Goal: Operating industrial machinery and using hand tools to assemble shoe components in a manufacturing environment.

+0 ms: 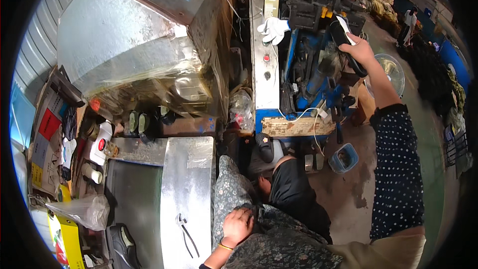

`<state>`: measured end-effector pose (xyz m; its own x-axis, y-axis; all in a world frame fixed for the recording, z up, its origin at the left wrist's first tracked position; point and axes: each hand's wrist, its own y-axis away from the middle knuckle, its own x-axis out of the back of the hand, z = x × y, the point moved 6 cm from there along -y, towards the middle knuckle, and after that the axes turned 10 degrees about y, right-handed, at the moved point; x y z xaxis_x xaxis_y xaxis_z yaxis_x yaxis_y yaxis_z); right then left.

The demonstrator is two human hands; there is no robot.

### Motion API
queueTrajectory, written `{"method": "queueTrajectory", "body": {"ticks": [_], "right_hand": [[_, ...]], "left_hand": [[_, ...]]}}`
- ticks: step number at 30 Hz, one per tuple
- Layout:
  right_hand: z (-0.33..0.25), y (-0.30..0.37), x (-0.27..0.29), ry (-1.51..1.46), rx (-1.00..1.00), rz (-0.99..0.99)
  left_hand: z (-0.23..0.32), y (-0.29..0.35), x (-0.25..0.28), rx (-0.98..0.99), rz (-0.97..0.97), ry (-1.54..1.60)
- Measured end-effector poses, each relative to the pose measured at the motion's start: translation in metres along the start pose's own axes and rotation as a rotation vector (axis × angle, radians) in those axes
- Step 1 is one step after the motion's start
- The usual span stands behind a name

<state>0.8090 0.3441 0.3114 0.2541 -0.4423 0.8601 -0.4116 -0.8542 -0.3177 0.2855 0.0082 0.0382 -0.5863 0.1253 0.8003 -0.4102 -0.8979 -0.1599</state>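
My right hand (357,51) is raised at the far right of the blue machine, its fingers closed on a black shoe (336,34) with a white strip showing along it. The shoe is held up against the dark upper part of the machine (309,14). Down by my lap, my left hand (238,225) rests on the dark floral apron (284,241), its fingers bent loosely over the cloth. No object shows in that hand, though its palm is hidden.
White gloves (274,31) lie on the machine's control panel (265,77). A metal bench (186,194) with pliers (186,235) and a conveyor belt (134,204) stand at my left, below a large metal hood (124,30). A blue tub (343,158) and a fan (393,75) are at right.
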Motion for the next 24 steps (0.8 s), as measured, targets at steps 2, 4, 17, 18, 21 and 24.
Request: {"method": "queueTrajectory", "body": {"ticks": [2, 4, 17, 18, 21, 24], "right_hand": [[-0.003, 0.011, -0.007, 0.011, 0.024, -0.038], [-0.011, 0.022, -0.011, 0.022, 0.109, -0.032], [-0.007, 0.052, -0.014, 0.234, 0.045, 0.009], [-0.005, 0.055, -0.014, 0.167, -0.004, -0.001], [-0.014, 0.062, -0.021, 0.212, 0.040, 0.107], [-0.011, 0.062, -0.023, 0.240, 0.049, 0.125]], "left_hand": [[0.000, -0.001, 0.000, 0.023, 0.011, 0.017], [0.003, -0.002, -0.002, 0.013, -0.001, 0.010], [0.011, -0.014, -0.008, 0.039, -0.026, -0.095], [0.012, -0.016, -0.008, 0.038, -0.024, -0.103], [0.012, -0.013, -0.007, 0.027, -0.023, -0.123], [0.015, -0.014, -0.010, 0.017, -0.032, -0.123]]}}
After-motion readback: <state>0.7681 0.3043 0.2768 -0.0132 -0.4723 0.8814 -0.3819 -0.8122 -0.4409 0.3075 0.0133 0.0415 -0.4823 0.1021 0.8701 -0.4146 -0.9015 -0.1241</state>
